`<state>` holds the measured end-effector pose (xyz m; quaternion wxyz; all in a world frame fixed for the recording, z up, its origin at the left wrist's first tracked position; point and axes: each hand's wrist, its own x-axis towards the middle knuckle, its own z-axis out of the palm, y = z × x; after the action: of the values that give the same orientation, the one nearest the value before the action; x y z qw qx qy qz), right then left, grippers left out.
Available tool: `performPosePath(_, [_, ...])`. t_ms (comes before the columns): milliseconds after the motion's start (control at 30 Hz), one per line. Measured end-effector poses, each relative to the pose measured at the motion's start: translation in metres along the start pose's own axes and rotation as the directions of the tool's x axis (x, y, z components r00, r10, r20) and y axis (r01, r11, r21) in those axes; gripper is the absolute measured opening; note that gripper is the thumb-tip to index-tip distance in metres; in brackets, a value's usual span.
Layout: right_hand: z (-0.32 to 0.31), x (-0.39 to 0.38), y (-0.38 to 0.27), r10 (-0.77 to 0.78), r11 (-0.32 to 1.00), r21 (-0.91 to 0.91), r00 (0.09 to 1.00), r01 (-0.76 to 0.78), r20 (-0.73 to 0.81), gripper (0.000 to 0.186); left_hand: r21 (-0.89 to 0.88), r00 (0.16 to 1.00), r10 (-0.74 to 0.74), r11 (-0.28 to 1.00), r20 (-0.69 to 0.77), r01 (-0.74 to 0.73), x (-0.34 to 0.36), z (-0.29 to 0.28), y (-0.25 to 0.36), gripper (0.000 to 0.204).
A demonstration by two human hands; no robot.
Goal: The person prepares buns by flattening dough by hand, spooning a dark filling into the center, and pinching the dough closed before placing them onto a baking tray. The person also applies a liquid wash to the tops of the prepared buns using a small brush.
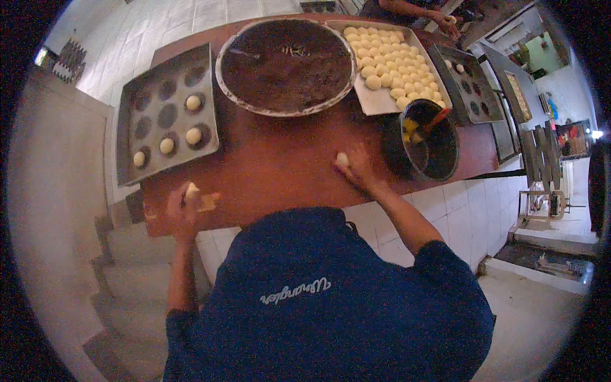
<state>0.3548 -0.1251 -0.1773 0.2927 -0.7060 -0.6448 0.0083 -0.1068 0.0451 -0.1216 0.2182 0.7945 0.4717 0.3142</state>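
My left hand (182,209), over near edge of table (273,165): fingers pinched on pale dough piece (192,189). My right hand (360,168), at table: fingers curled round small dough ball (343,159). Just right of it, dark pot (395,146), orange-handled tool (437,117) inside. To left, metal pan (181,121), nine cups, four holding dough balls. Beyond, wide basin (286,114) of dark brown stuff; beside it, tray (375,100) crowded with dough balls. Farthest, co-worker's hand (443,21).

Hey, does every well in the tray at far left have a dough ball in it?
No, just four wells of that tray hold dough balls; five are bare.
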Motion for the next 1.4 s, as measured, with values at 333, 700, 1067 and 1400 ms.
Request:
performPosePath(333, [0.009, -0.023, 0.014, 0.107, 0.993, -0.062, 0.991, -0.102, 0.082, 0.027, 0.114, 0.994, -0.050, 0.992, -0.099, 0.061, -0.022, 0.019, -0.053, 0.041])
performPosePath(700, [-0.015, 0.032, -0.066, 0.341, 0.790, 0.208, 0.695, -0.577, 0.634, 0.033, 0.202, 0.990, -0.081, 0.974, -0.115, 0.103, -0.010, 0.042, -0.087, 0.038])
performPosePath(1067, [0.276, 0.384, -0.270, -0.223, 0.935, 0.290, 0.974, 0.204, 0.035, 0.045, 0.452, 0.962, -0.072, 0.872, -0.263, 0.189, 0.004, 0.043, -0.089, 0.087])
performPosePath(1400, [0.212, 0.312, -0.331, -0.237, 0.851, 0.478, 0.971, 0.219, -0.023, 0.055, 0.261, 0.927, -0.251, 0.909, -0.280, 0.325, 0.007, 0.058, -0.110, 0.067])
